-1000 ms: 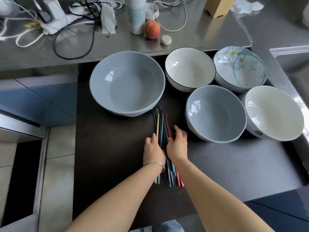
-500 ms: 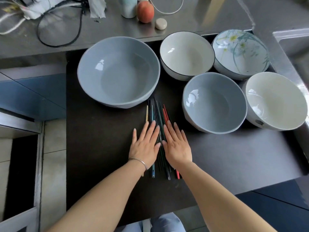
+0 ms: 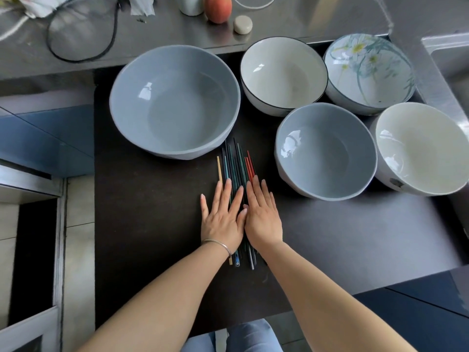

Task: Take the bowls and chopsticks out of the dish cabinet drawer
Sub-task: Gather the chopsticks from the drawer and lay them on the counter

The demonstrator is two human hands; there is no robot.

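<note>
- The large grey-blue bowl [image 3: 175, 102] sits left of centre on the dark drawer surface [image 3: 142, 212], its rim just above the chopstick tips.
- The left hand [image 3: 222, 217] lies flat, fingers spread, on the chopsticks [image 3: 234, 168]; I judge it is pressing the bundle together.
- The right hand [image 3: 262, 217], also flat and holding nothing, hems them in.
- Four smaller bowls [image 3: 324, 151] cluster at right.

A home kitchen. A steel bench [image 3: 291, 24] runs into a sink [image 3: 451, 59] at the right, with blue cabinet fronts [image 3: 48, 138] and a tiled floor [image 3: 76, 250] below. Bowls [image 3: 175, 102] and chopsticks [image 3: 237, 163] lie on a dark pulled-out drawer [image 3: 152, 199], and a peach [image 3: 218, 8] stands on the bench.
</note>
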